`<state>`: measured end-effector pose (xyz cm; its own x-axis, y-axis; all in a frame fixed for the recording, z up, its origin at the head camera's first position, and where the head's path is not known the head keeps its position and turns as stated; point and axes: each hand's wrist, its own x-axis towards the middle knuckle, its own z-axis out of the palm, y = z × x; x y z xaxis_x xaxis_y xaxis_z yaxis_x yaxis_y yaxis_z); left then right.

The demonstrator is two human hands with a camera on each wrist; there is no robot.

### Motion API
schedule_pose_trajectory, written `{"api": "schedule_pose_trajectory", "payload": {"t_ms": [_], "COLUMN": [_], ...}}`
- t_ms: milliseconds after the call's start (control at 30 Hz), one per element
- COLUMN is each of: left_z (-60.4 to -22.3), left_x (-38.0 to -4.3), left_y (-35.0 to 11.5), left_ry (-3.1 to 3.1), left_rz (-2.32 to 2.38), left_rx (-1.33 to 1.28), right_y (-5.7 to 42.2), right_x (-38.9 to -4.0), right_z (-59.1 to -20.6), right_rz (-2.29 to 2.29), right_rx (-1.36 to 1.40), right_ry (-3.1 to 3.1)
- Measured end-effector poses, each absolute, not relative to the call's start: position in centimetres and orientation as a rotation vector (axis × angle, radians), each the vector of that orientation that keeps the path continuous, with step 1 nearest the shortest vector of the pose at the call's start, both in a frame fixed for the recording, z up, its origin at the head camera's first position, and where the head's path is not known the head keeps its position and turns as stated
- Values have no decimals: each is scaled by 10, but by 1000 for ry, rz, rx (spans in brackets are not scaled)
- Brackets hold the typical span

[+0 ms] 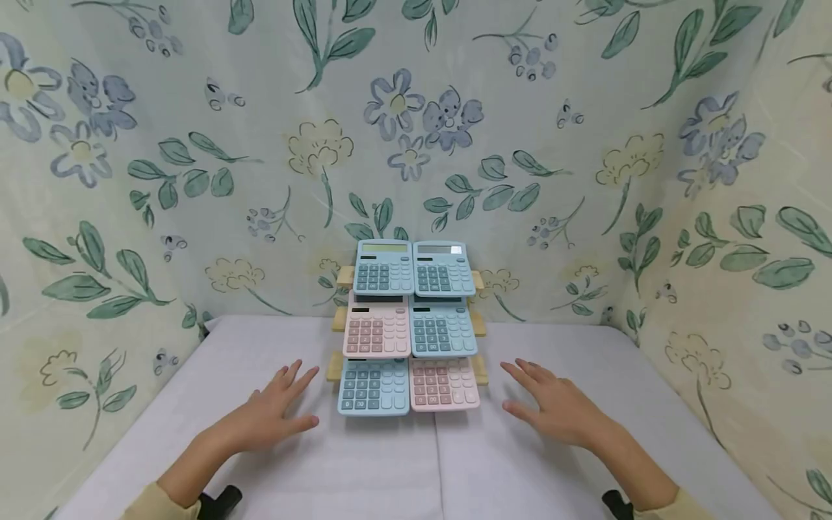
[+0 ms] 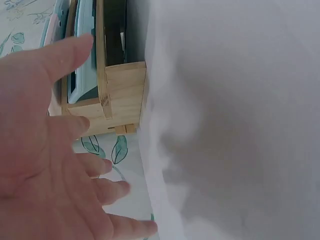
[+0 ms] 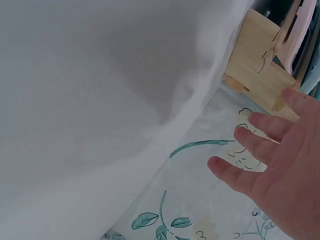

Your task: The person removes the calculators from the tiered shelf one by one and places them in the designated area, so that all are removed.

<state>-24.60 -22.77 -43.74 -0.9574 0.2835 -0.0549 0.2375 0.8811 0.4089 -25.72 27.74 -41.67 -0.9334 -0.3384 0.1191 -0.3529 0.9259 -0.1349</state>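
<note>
Left hand (image 1: 269,415) hovering above white cloth (image 1: 520,477), fingers spread. Right hand (image 1: 552,406) hovering opposite, fingers spread too. Wooden rack (image 1: 481,370) standing between and just beyond the hands, bearing three rows. Lowest, nearest the hands: blue calculator (image 1: 374,388) lying toward the left hand, pink calculator (image 1: 445,384) toward the right. Middle: colours swapping sides. Top, farthest from both hands: two blue calculators (image 1: 384,269) sitting side by side. Flowered curtain (image 1: 260,130) hanging behind.
</note>
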Motion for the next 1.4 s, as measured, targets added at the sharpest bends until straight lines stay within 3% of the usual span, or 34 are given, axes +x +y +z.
{"api": "schedule_pose_trajectory", "payload": {"t_ms": [667, 1000, 1400], "left_z": [-443, -459, -468], "left_x": [-286, -303, -305], "left_y": [-189, -185, -179], "left_ry": [2805, 2586, 2429], "left_rz": [1409, 1789, 1924], "left_rx": [19, -67, -48], "right_y": [267, 265, 260], "right_x": [-268, -269, -273], "right_z": [-407, -414, -413], "right_rz": [595, 715, 845], "right_rx": [419, 407, 391], "right_ry": [-2850, -2808, -2796]}}
